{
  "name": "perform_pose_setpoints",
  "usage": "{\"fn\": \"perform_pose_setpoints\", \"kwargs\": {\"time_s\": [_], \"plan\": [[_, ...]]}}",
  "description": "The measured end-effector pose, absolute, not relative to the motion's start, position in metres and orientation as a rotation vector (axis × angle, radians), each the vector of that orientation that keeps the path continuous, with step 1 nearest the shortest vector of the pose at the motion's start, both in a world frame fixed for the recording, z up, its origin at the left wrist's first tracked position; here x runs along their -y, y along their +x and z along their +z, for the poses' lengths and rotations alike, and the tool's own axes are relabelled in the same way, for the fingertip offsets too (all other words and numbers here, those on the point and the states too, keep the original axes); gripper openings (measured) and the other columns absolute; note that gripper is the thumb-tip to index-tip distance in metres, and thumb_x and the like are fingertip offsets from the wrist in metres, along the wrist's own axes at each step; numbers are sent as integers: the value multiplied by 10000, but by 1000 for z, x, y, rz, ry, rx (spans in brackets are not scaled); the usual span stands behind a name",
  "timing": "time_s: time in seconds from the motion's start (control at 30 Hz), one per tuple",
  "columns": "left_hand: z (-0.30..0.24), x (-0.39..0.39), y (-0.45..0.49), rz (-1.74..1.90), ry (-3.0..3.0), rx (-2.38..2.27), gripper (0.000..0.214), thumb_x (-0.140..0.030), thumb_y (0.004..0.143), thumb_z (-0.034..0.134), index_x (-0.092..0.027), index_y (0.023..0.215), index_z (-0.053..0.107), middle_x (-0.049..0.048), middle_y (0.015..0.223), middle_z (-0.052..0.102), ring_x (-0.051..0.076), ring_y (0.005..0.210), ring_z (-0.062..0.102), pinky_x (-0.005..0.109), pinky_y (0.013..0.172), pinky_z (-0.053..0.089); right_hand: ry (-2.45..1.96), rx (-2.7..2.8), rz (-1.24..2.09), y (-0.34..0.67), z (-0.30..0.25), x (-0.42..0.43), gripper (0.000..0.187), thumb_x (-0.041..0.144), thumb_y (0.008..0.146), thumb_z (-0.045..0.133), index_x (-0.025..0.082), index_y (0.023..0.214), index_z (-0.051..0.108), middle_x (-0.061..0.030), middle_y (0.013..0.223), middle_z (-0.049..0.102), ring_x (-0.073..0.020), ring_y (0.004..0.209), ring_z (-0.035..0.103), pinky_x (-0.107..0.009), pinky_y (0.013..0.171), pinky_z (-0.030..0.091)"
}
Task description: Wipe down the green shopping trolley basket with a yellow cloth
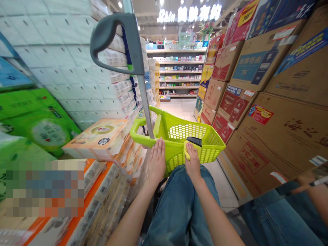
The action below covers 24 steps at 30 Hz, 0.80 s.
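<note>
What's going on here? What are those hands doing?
A person stands in a shop aisle with both hands on a lime-green shopping basket. The left hand lies on its near rim, and the right hand rests on a yellow piece at the rim. A grey handle rises above the basket. Packs of tissue and cardboard cartons line the aisle. Another person's hand shows at lower right.

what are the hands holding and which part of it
The lime-green shopping basket: the left hand lies fingers-flat on its near rim, the right hand over its yellow handle grip. How firmly can't be told.
</note>
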<state>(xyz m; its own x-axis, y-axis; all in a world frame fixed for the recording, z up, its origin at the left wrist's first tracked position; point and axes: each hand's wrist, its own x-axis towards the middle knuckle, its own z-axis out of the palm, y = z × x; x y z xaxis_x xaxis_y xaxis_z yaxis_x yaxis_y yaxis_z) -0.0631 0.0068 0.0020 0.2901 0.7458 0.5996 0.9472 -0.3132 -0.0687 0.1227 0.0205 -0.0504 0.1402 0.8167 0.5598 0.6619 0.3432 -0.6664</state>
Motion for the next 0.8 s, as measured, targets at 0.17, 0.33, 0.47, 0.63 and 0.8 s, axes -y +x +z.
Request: {"fn": "perform_pose_setpoints", "kwargs": {"time_s": [0.17,0.33,0.47,0.63,0.8], "plan": [[3,-6,-62,-626,-2136,1537,685,-38,883,317,-69,1543,138,144,1602,234,237,1498,154,432,1198,281,-1162,1715,345,61,-13,-23,679,71,796,409,215,1458,439,-45,1527,416,-189,1444,344,-469,1225,228],[2,-6,-63,-633,-2134,1528,698,-36,881,320,-74,1546,114,139,1610,211,222,1503,122,419,1207,260,-1059,1735,482,61,-2,-28,558,158,884,414,241,1432,474,-43,1501,453,-191,1431,368,-490,1215,237],[0,-7,-63,-631,-2140,1533,716,-17,864,324,-55,1544,103,149,1611,199,222,1506,102,419,1209,254,-1127,1728,425,93,-20,-29,559,171,891,433,266,1441,455,-43,1500,454,-206,1443,345,-525,1213,208],[0,-8,-65,-625,-2152,1527,762,-9,850,339,-70,1548,41,144,1609,205,221,1505,120,424,1204,268,-1249,1627,319,137,-47,-26,545,184,895,440,266,1433,467,-57,1496,460,-223,1439,354,-554,1206,200],[2,-8,-63,-635,-2146,1544,779,-10,851,334,-101,1552,9,139,1609,207,224,1498,163,426,1195,286,-1315,1591,277,157,-61,-23,530,206,909,430,257,1435,467,-71,1500,453,-236,1435,362,-569,1197,201]]}}
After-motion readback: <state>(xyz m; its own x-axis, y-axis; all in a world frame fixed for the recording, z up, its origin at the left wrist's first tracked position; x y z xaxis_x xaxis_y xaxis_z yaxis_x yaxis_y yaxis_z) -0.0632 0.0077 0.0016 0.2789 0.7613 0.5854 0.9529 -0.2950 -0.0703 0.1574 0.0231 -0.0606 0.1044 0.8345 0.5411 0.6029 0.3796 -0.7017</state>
